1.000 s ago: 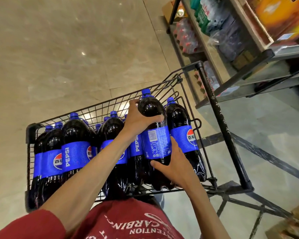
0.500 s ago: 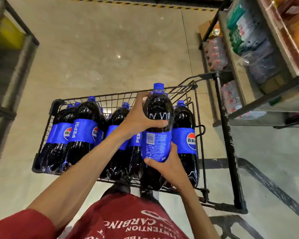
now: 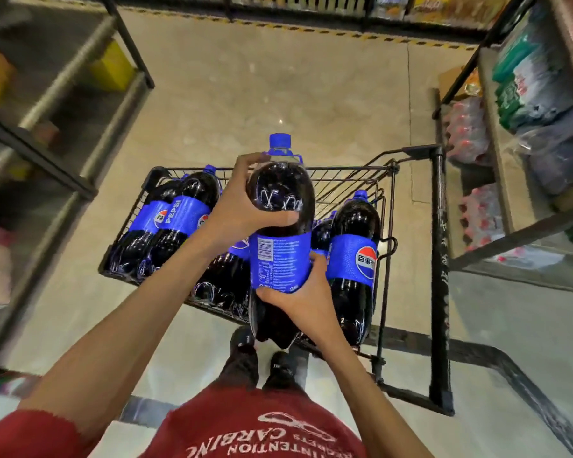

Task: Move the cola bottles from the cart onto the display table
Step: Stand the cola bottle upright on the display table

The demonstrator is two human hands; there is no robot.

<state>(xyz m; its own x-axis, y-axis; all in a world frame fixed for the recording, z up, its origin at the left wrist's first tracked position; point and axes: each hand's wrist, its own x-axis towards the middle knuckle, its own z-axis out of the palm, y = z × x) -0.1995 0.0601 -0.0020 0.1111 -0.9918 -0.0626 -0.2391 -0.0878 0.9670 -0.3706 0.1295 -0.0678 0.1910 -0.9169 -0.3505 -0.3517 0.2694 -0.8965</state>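
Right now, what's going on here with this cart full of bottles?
A person in a red shirt holds one large Pepsi bottle with both hands: the left hand grips its shoulder, and the right hand grips it at the label's lower edge. It is upright and higher than the other Pepsi bottles, which stand in the wire shopping cart. None shows on a display table in this view.

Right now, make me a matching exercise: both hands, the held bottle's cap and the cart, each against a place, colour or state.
Column one:
1. left hand
2. right hand
3. cap
4. cart

Column two:
A. blue
B. contains the other bottles
C. grips the upper part of the held bottle
D. grips the held bottle's lower part, at the label's bottom edge

Pairs: 1-C, 2-D, 3-A, 4-B
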